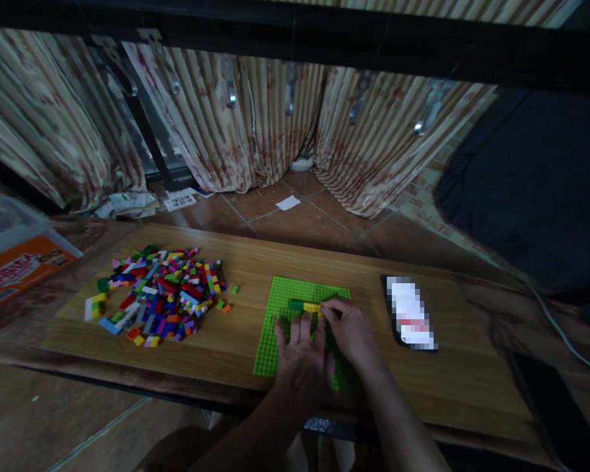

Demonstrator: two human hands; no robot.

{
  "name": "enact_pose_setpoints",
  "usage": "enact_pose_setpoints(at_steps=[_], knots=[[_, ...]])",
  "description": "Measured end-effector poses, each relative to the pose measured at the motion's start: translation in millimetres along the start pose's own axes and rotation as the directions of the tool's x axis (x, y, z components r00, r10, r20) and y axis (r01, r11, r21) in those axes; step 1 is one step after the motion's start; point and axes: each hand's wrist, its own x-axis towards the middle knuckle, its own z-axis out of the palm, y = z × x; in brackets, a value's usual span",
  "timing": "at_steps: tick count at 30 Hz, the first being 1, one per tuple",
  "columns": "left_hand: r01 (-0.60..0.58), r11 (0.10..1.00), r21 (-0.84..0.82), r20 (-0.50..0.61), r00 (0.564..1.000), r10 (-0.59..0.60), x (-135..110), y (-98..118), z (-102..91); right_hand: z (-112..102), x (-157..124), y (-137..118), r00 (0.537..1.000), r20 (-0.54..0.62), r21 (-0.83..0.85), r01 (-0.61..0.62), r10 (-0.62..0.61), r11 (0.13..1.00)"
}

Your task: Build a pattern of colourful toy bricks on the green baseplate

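Observation:
A bright green studded baseplate (268, 341) lies on the wooden board, partly covered by both hands. On it a dark green brick (295, 305) and a yellow brick (311, 307) sit end to end in a row. My left hand (299, 351) rests over the plate with its fingers stretched out and apart, fingertips just in front of the row. At the row's right end, the thumb and index finger of my right hand (350, 328) pinch the yellow brick. The fingers hide that end, so I cannot make out whether another small piece is there.
A heap of mixed toy bricks (164, 295) covers the left of the wooden board (246, 354). Right of the plate lies a dark flat object with a blurred face (410, 314). A clear plastic box (24, 255) stands far left. Curtains (246, 131) hang beyond.

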Motion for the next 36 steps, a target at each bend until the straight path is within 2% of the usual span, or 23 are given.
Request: enact_pose_setpoints(at_steps=[5, 10, 14, 16, 18, 21, 23, 26, 30, 36], knots=[[-0.007, 1.000, 0.000, -0.027, 1.000, 0.007, 0, -4, 6.9, 0, -4, 3, 0.999, -0.035, 0.076, 0.030, -0.027, 0.997], [-0.024, 0.999, -0.045, -0.061, 0.998, 0.021, -2, -6, 5.1, -6, -4, 11, 0.997, -0.072, 0.201, -0.015, 0.030, 0.979], [-0.039, 0.983, -0.178, -0.093, 0.995, 0.023, 0, -14, -14.1, -12, -1, 8, 0.980, -0.176, 0.188, -0.060, 0.094, 0.980], [0.005, 0.961, -0.277, -0.133, 0.990, -0.044, 5, -25, -27.4, -12, -1, 1, 0.971, -0.225, 0.172, -0.040, 0.078, 0.984], [0.079, 0.909, -0.410, -0.191, 0.967, -0.171, 12, -40, -40.0, -9, -2, -7, 0.970, -0.239, 0.180, 0.001, 0.042, 0.984], [0.170, 0.806, -0.567, -0.236, 0.904, -0.357, 22, -64, -52.9, -1, -5, -18, 0.981, -0.191, 0.206, 0.072, -0.032, 0.976], [0.194, 0.761, -0.619, -0.243, 0.875, -0.420, 24, -75, -56.8, 7, -5, -20, 0.987, -0.127, 0.194, 0.121, -0.098, 0.973], [0.203, 0.726, -0.657, -0.201, 0.881, -0.429, 21, -79, -58.1, 16, -2, -16, 0.983, -0.036, 0.107, 0.184, -0.181, 0.977], [0.220, 0.671, -0.707, -0.117, 0.900, -0.419, 15, -76, -60.8, 22, 2, -6, 0.972, -0.002, 0.023, 0.236, -0.236, 0.971], [0.176, 0.612, -0.771, -0.150, 0.884, -0.443, 14, -78, -73.1, 23, -2, -7, 0.961, -0.028, -0.100, 0.272, -0.276, 0.957]])
